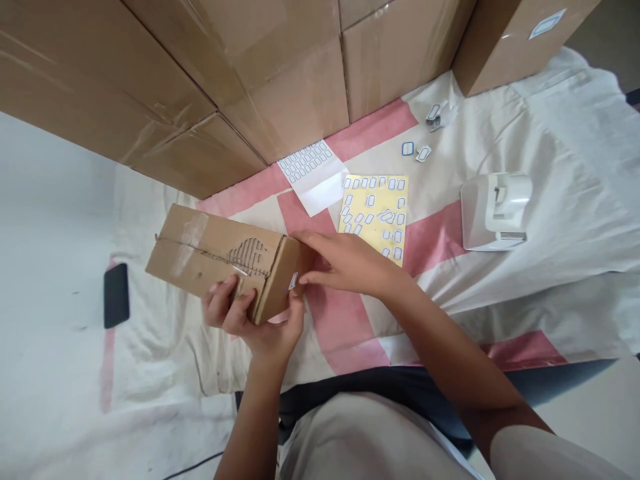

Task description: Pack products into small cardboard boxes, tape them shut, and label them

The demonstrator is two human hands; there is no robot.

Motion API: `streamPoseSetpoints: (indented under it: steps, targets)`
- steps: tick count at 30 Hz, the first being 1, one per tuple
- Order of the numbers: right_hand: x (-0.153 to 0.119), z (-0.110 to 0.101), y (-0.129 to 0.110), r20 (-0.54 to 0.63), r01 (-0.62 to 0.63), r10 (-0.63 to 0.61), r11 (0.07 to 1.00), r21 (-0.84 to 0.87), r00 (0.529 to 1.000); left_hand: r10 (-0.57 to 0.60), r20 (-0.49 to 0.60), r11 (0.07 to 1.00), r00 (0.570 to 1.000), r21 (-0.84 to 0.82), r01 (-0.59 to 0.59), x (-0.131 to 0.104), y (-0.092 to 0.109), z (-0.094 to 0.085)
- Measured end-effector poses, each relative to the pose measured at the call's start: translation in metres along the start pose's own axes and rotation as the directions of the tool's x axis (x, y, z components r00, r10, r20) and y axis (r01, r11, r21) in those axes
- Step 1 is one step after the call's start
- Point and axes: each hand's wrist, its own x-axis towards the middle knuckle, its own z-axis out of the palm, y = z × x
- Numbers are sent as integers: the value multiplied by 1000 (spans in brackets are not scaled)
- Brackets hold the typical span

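A small brown cardboard box (215, 247) is tilted in front of me, with clear tape and a dark printed mark on its upper side. My left hand (255, 320) is closed around its near lower edge, fingers on top and thumb against the end face. A small white sticker (293, 281) with a dark border sits on that end face, just above my left thumb. My right hand (345, 261) is at the box's right end, fingers over the far corner and thumb beside the sticker; part of its grip is hidden.
Large taped cartons (295, 100) stand along the back. A yellow sticker sheet (375, 213) and a white label sheet (313, 177) lie on the cloth (240, 363). Loose labels (408, 149) and a white tape dispenser (495, 211) are right; a black phone-like object (117, 295) lies left.
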Motion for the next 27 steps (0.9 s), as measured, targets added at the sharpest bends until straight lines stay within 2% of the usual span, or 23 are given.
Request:
streamPoseSetpoints:
  steps: [2,8,15,19,22,27]
  targets:
    - [0,0,-2,7,-10,10,1000,-8,1000,23,20,999,1000,-28,-22,0,-1,-2]
    - [6,9,-13,-67,-98,89,986,-138,994,35,44,998,998,-45,-33,-1,-4,-4]
    - [4,11,-9,-117,-67,46,980,-189,992,29,17,997,999,-65,-28,-1,-6,-2]
    - [3,11,-8,-83,-34,17,976,-214,996,21,86,997,996,-70,-15,-2,-7,-7]
    - [4,16,-11,-96,-56,32,965,-258,995,29,142,996,989,-87,-17,-2,-8,-12]
    - [6,29,-15,-146,-69,28,957,-283,989,64,128,984,990,-175,-41,-4,-18,-15]
